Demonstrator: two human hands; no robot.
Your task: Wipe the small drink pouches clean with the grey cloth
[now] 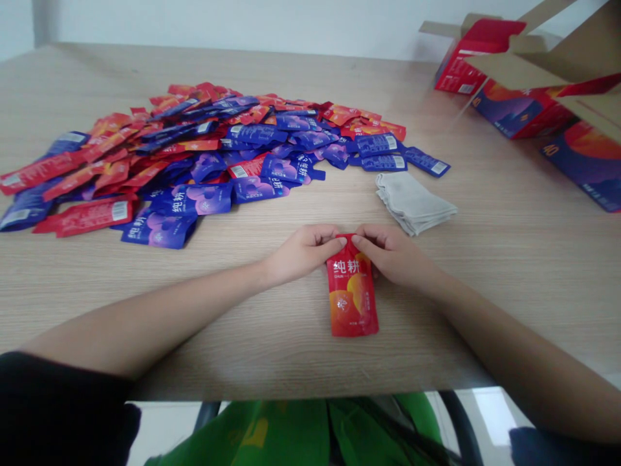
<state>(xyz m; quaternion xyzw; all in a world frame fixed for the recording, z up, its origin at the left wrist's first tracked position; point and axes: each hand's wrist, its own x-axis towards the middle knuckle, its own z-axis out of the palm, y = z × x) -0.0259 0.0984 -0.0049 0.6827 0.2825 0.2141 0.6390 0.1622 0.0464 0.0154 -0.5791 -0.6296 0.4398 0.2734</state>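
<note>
A red pouch (353,291) with orange fruit pictures and white lettering is held by its top edge between both hands, close to the front of the table. My left hand (313,251) pinches the top left corner, thumb in front. At the top right corner, my right hand (389,254) grips in the same way; the fingers behind the pouch are partly hidden. Beyond the hands lies a folded grey cloth (414,202). A wide heap of red pouches (94,217) and purple-blue pouches (160,228) spreads over the left and middle of the table.
Open cardboard boxes stand at the back right: a red box (463,65), a blue-and-red box (514,110) and another box (589,165) nearer the right edge. The wooden table (514,272) meets a white wall (291,26) behind. Its front edge runs just above my green apron (281,433).
</note>
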